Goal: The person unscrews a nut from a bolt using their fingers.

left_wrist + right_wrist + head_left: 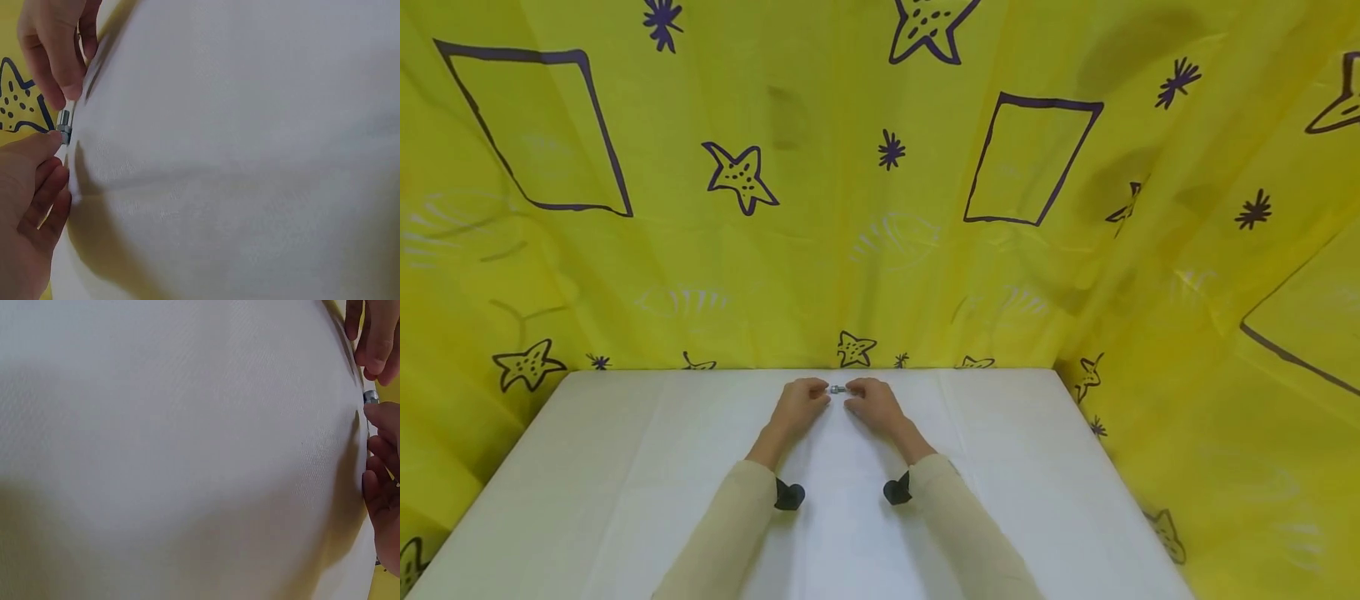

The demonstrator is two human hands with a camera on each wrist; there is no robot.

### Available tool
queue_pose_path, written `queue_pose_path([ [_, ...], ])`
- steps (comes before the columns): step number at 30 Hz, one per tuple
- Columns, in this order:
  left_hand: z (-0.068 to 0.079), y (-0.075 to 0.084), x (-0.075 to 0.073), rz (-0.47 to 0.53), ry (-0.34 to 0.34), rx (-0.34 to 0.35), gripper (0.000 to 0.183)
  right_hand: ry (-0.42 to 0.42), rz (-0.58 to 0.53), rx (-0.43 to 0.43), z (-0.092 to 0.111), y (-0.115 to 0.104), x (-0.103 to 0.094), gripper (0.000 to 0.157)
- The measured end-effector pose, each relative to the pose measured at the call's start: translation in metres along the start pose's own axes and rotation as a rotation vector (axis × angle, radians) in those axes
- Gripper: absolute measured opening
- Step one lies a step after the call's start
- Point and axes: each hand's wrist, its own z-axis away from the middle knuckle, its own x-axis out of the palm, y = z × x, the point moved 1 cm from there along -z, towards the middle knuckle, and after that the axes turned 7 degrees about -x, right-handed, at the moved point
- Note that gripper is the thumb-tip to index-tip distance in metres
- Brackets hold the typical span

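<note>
A small silver bolt (837,389), with a wider nut-like part toward its left end, is held level between both hands near the table's far edge. My left hand (801,406) pinches its left end; in the left wrist view the thumb (55,142) presses on the wider part. From the other side, my right hand (874,404) has its thumb and fingertips at the thinner end. In the right wrist view the right thumb (379,412) lies against the bolt (370,397). The fingers hide both ends of it.
A white cloth covers the table (1000,467). Yellow curtains (820,275) with purple starfish drawings hang right behind the far edge and along both sides. Black wrist cameras (790,496) sit at the sleeve cuffs.
</note>
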Motion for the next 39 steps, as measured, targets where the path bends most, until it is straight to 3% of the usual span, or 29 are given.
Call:
queue_pose_path([
  [4, -0.004, 0.002, 0.003, -0.061, 0.014, 0.065, 0.022, 0.044, 0.028, -0.023, -0.004, -0.002, 0.005, 0.029],
  [8, -0.007, 0.003, 0.007, -0.117, 0.050, 0.120, 0.016, 0.067, 0.038, 0.015, -0.007, -0.002, 0.010, 0.023],
  [16, -0.004, 0.005, 0.009, -0.158, 0.140, 0.172, 0.005, 0.083, 0.076, 0.008, -0.013, 0.000, 0.016, 0.008],
  [24, -0.006, 0.004, 0.008, -0.198, 0.119, 0.186, 0.004, 0.063, 0.102, 0.027, -0.011, -0.002, 0.015, 0.009],
  [28, -0.005, 0.002, 0.005, -0.160, 0.091, 0.176, 0.006, 0.060, 0.070, 0.018, -0.008, -0.005, 0.012, 0.009],
  [39, 0.005, 0.000, -0.005, 0.109, 0.045, 0.144, 0.010, 0.086, -0.062, -0.017, 0.005, -0.008, -0.002, 0.009],
])
